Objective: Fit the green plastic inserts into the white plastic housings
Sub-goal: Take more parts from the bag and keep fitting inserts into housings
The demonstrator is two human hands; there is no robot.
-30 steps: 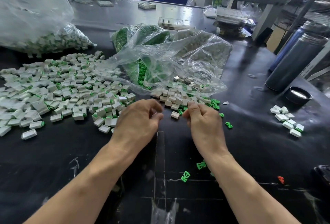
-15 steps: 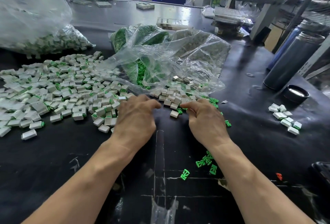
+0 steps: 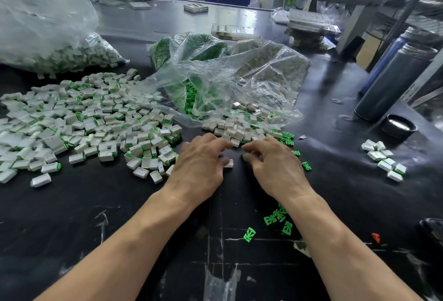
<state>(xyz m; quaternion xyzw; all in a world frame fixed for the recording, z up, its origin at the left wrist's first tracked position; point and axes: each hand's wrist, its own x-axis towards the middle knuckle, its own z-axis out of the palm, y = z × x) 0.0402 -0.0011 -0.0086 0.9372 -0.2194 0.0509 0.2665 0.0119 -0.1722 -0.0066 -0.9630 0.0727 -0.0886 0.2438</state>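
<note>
Left hand: the left hand (image 3: 200, 168) lies palm down on the black worktop (image 3: 72, 216), fingers reaching forward; its fingertips touch a single white housing (image 3: 229, 163), pressing or pinching it at its left end. I cannot tell if the thumb is under it.
Right hand: the right hand (image 3: 273, 168) is palm down with fingers curled inward, and a sliver of green shows at the fingertips, so it appears to pinch a green insert (image 3: 244, 156); the part is mostly hidden.
Key relation: the housing sits between the two hands, just beside the right fingertips and to their left. Its long axis runs roughly left to right, so its right end faces the insert.
Supply of housings: loose empty housings (image 3: 237, 130) lie just beyond both hands, at the mouth of a clear plastic bag (image 3: 239, 80).
Supply of inserts: spare green inserts (image 3: 278, 219) lie near the right forearm, others past the right hand.
Finished parts: a wide pile of fitted housings (image 3: 84, 123) spreads left of the left hand.
Judged step: bringing insert and housing together; the right hand likely closes the short gap leftward.
</note>
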